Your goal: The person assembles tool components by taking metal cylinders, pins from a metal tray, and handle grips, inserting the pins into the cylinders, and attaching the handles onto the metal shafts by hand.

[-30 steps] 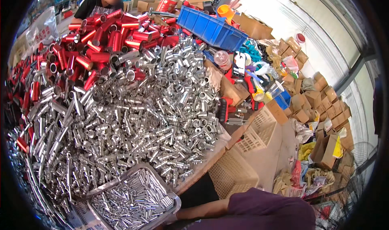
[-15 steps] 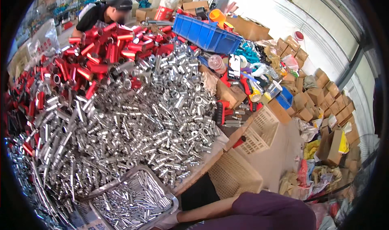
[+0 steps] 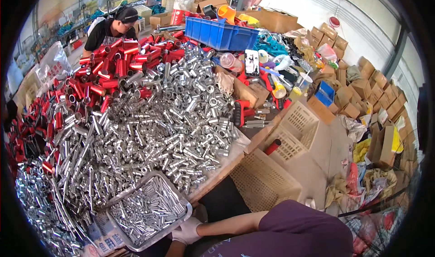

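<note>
My right hand (image 3: 187, 231), in a white glove, is at the bottom, beside the near right corner of a shallow tray (image 3: 164, 231). Its fingers bunch low, and their grip is too unclear to make out. A bare wrist, seemingly my left, meets the white glove from below; my left hand (image 3: 178, 237) is mostly hidden against the right one. Many short, thin metal pins (image 3: 149, 207) fill the tray. Behind it spreads a large heap of silvery metal fittings (image 3: 167, 134).
Red metal tubes (image 3: 120, 66) lie heaped at the far left, where another person (image 3: 108, 30) leans in. A blue bin (image 3: 219, 34) stands at the back. Cream plastic crates (image 3: 263, 180) sit right of the table edge. Cardboard boxes (image 3: 362, 94) pile along the right wall.
The view has shifted, so the tray and table sit slightly differently in the picture. More of my gloved hand and a second wrist now show beside the tray. The other person's head is more upright.
</note>
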`<state>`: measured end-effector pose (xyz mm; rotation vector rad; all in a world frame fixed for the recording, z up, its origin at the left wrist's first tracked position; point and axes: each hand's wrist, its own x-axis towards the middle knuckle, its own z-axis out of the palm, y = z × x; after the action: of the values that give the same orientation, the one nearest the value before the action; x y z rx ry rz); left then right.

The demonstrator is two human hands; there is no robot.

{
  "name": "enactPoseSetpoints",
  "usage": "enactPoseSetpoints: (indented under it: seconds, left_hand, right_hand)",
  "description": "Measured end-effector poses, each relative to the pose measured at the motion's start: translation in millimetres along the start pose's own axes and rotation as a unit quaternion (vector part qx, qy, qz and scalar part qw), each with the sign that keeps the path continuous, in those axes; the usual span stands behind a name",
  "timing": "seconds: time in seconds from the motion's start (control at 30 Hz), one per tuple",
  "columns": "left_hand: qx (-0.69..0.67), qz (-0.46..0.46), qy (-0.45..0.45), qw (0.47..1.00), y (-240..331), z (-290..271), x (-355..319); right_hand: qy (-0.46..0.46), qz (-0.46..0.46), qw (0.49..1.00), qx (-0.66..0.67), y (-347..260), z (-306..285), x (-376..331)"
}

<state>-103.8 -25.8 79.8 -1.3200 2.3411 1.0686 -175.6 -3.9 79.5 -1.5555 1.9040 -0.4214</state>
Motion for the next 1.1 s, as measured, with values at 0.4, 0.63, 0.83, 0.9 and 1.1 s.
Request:
enactPoseSetpoints:
  seconds: [0.4,0.63,0.83,0.9,1.1]
  left_hand:
    - [-0.023,0.025,-0.027,0.999,-4,-21,6]
    - [-0.047,0.024,-0.06,0.997,-16,2,11]
    - [-0.034,0.077,0.089,0.992,25,-32,-42]
    - [-0.099,0.037,0.158,0.982,43,-60,-100]
    - [-0.371,0.2,0.227,0.878,80,-141,-184]
  right_hand:
    - [-0.172,-0.238,0.95,0.104,108,133,10]
    - [-0.321,-0.11,0.93,0.141,83,84,22]
    - [-0.471,0.31,0.634,0.53,105,29,52]
    - [-0.459,0.395,0.574,0.551,87,2,45]
    - [-0.136,0.4,0.533,0.733,74,-92,29]
